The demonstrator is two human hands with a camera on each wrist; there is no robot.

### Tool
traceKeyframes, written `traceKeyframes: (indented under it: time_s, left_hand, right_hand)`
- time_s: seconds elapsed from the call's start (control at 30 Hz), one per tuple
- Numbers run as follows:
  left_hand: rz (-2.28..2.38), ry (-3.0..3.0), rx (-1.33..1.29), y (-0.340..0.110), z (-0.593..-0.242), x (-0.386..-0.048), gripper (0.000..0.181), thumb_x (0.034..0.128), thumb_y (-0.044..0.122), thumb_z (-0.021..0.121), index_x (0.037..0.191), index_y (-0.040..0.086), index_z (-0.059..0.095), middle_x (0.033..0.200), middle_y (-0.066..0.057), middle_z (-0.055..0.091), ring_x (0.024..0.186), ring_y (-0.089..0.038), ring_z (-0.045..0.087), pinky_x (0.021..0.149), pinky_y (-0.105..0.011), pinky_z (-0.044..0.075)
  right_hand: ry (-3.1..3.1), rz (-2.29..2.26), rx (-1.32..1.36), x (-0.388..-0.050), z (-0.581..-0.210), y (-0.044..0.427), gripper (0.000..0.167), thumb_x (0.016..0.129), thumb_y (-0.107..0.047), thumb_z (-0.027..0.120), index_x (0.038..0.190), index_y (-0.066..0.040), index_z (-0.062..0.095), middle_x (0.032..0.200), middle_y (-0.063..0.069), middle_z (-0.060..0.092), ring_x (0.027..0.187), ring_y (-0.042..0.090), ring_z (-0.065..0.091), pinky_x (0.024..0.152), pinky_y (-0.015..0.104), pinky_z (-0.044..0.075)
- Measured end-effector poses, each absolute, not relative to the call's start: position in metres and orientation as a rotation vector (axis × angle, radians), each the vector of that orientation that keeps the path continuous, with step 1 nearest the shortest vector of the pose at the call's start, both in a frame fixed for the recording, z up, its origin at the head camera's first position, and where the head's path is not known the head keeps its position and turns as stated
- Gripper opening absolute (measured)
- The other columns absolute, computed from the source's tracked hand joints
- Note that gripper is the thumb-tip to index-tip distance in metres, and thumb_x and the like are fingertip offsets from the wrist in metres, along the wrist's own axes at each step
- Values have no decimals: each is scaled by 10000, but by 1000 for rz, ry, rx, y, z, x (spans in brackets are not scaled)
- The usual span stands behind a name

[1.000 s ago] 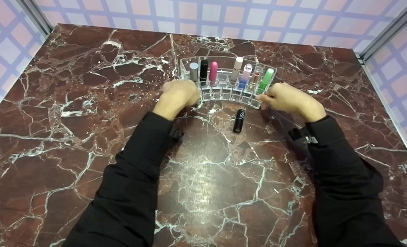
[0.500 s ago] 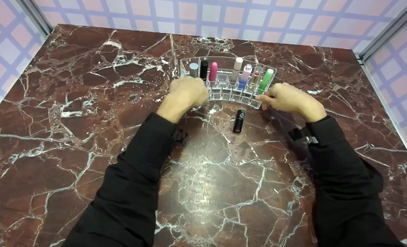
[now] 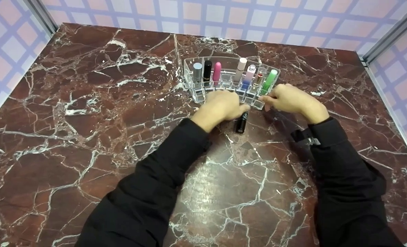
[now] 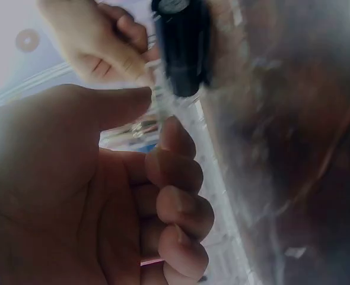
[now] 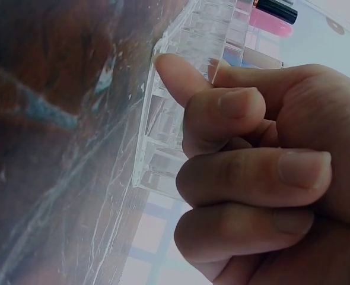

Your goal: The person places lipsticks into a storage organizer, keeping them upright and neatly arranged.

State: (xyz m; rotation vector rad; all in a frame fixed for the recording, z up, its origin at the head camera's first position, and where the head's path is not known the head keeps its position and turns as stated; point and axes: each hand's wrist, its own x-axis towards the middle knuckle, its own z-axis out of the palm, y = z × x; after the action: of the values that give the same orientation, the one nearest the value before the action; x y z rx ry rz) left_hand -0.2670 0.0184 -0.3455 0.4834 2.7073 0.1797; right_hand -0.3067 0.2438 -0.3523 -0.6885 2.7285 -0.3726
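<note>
A clear, curved lipstick organizer (image 3: pixel 198 96) stands on the table, with several cosmetic tubes upright in its back row. My right hand (image 3: pixel 289 99) pinches its front right corner between thumb and finger; the right wrist view shows the fingers curled at the clear edge (image 5: pixel 157 160). In front of the organizer lies a black lipstick tube (image 3: pixel 240 126). My left hand (image 3: pixel 224 105) hovers just over its far end, partly covering it and the organizer's front. Seen from the left wrist, the thumb and loosely bent fingers are apart, and the black tube (image 4: pixel 184 50) lies beyond them.
In the organizer stand a grey tube (image 3: pixel 197 72), a black one (image 3: pixel 207 70), a pink one (image 3: pixel 217 72), a white-capped one (image 3: pixel 241 68), a pink-and-blue one (image 3: pixel 249 76) and a green one (image 3: pixel 269 81). Checkered panels (image 3: pixel 224 17) border the marbled table (image 3: pixel 121 113).
My left hand has left the organizer's front left corner and moved right and nearer, to the black lipstick tube. The right hand stays at the right corner.
</note>
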Motion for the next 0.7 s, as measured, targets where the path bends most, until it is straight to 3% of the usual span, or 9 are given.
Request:
traceKeyframes:
  time_s: [0.13, 0.27, 0.43, 0.7]
  left_hand:
    - [105, 2705, 501, 24, -352, -267, 624, 1018, 692, 286, 827, 166, 562, 1183, -96, 655, 834, -186, 596, 620, -265, 424]
    - [108, 2664, 504, 22, -352, -269, 621, 1047, 638, 281, 951, 142, 641, 1297, -114, 633, 947, -221, 628, 731, -316, 498]
    - [138, 2623, 493, 16, -350, -270, 522, 1050, 527, 359, 1046, 113, 677, 1274, -93, 648, 983, -224, 614, 844, -369, 512]
    - [194, 2633, 432, 13, -353, -272, 516, 1009, 589, 394, 930, 139, 634, 1162, -70, 657, 861, -188, 582, 722, -318, 472]
  right_hand:
    - [2736, -368, -693, -306, -353, 246, 423, 1074, -340, 512, 874, -73, 773, 663, 62, 635, 514, 154, 478, 620, 373, 471]
    - [2741, -360, -707, -306, -352, 246, 429, 1075, -344, 509, 872, -75, 773, 666, 69, 646, 524, 162, 516, 646, 387, 486]
    - [2737, -366, -697, -307, -352, 245, 442, 1074, -363, 508, 867, -80, 776, 654, 67, 645, 513, 157, 513, 644, 388, 479]
    - [2729, -371, -683, -307, -354, 245, 450, 1075, -373, 500, 868, -83, 775, 630, 51, 623, 501, 149, 495, 622, 380, 468]
